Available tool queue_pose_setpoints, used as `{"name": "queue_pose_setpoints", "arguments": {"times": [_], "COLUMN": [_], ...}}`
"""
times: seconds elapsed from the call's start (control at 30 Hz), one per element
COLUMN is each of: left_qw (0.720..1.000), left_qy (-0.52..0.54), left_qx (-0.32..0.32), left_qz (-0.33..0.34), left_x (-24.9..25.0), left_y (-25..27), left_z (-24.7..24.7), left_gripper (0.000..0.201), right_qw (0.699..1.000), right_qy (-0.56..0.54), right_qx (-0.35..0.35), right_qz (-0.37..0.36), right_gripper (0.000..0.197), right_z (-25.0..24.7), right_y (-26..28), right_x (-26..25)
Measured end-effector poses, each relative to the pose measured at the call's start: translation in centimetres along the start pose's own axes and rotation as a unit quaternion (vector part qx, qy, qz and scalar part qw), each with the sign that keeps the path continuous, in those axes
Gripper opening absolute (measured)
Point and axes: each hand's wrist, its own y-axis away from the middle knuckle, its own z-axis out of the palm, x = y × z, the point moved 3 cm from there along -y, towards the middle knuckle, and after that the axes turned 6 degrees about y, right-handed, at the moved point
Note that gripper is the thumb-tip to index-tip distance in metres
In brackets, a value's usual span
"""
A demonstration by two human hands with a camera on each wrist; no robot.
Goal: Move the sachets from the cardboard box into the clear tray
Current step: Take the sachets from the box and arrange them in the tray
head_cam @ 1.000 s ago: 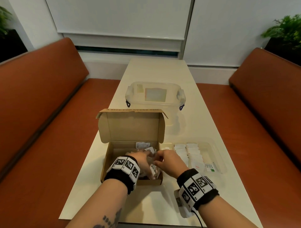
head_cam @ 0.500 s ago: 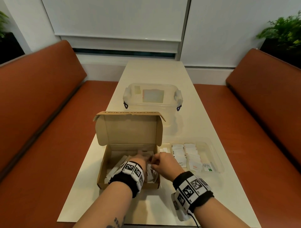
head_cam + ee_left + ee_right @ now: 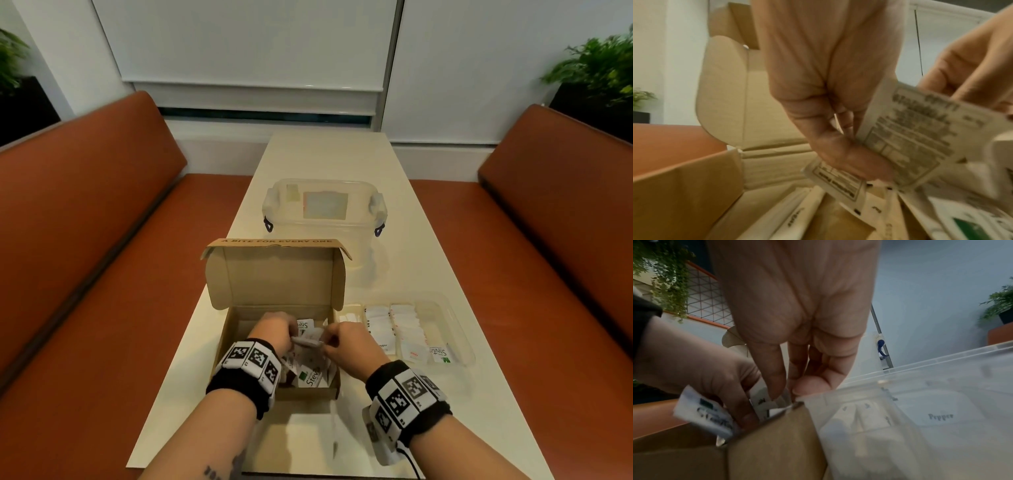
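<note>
Sorting sachets (image 3: 310, 375) inside the cardboard box (image 3: 239, 342): left hand (image 3: 274, 330) and right hand (image 3: 347, 344) each pinch paper packets between thumb and fingertips. Light, thin and limp, probably slippery when stacked; best held by a flat edge. Clear tray (image 3: 459, 329), just beside the box, holds rows already.

Matt corrugated cardboard box (image 3: 274, 284); clear glossy plastic tray (image 3: 459, 329); paper sachets (image 3: 310, 377).

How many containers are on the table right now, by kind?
cardboard box: 1
clear tray: 1
clear lidded tub: 1
Total: 3
</note>
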Motion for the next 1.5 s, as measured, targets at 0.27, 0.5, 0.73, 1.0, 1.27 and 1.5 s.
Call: {"name": "queue_pose_setpoints", "arguments": {"times": [0.27,0.5,0.73,1.0,1.27,1.5], "left_qw": [0.995,0.993,0.989,0.979,0.985,0.994], "left_qy": [0.088,0.077,0.127,0.175,0.139,0.044], "left_qx": [-0.003,-0.049,0.001,0.013,-0.022,-0.046], "left_qz": [-0.047,-0.071,-0.082,-0.104,-0.100,-0.093], "left_x": [-0.5,-0.4,-0.1,0.0,1.1,2.3], "left_y": [-0.5,-1.4,-1.3,-0.9,-0.6,-0.6], "left_z": [-0.2,0.0,0.2,1.5,3.1,3.1], "left_gripper": [0.030,0.039,0.029,0.047,0.069,0.065], "right_qw": [0.998,0.954,0.929,0.945,0.961,0.956], "right_qy": [0.052,0.259,0.315,0.263,0.193,0.190], "right_qx": [0.000,-0.135,-0.193,-0.193,-0.194,-0.220], "right_qz": [-0.043,-0.066,-0.015,0.006,0.026,0.036], "right_gripper": [0.017,0.018,0.025,0.036,0.047,0.040], "right_z": [-0.9,-0.3,1.6,2.3,1.2,0.5], "right_y": [0.7,3.7,5.0,6.8,7.4,7.6], "right_x": [-2.2,-1.4,0.8,2.5,2.5,2.7]}}
